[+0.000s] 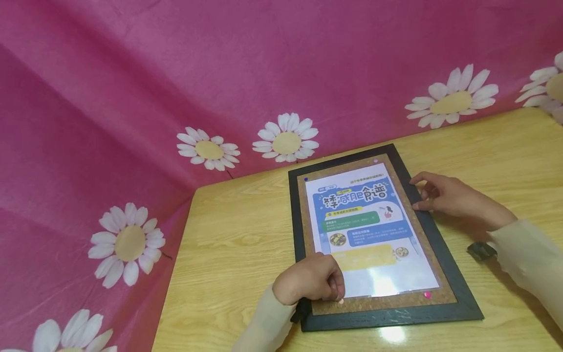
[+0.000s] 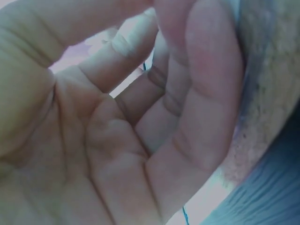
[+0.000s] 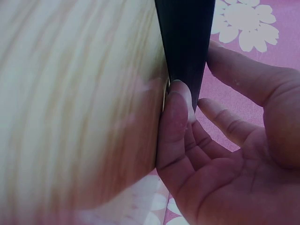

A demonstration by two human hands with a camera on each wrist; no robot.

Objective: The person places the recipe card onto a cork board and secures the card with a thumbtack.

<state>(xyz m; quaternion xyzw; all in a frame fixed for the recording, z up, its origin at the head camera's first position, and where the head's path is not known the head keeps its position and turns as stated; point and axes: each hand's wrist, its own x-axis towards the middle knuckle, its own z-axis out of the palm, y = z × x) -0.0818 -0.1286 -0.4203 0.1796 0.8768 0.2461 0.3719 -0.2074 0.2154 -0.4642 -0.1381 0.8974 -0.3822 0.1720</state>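
Observation:
A black-framed corkboard [image 1: 455, 274] lies on the table with a printed poster [image 1: 360, 230] over its cork. My left hand [image 1: 310, 278] rests at the poster's lower left with curled fingers. At its fingertips shows a small pale pushpin [image 1: 340, 301], largely covered by the hand. In the left wrist view, the bent fingers [image 2: 213, 79] lie against the cork. My right hand [image 1: 453, 198] holds the board's right edge by its fingertips. From the right wrist, fingertips [image 3: 176, 108] show on either side of the black frame edge [image 3: 185, 42].
A blue pushpin [image 1: 306, 179], a pale pink pushpin [image 1: 376, 161] and a bright pink pushpin [image 1: 427, 295] sit at other poster corners. Pink cloth [image 1: 246, 88] with daisies hangs behind and left of the wooden table [image 1: 228, 244]. Black straps [image 1: 481, 251] are at both wrists.

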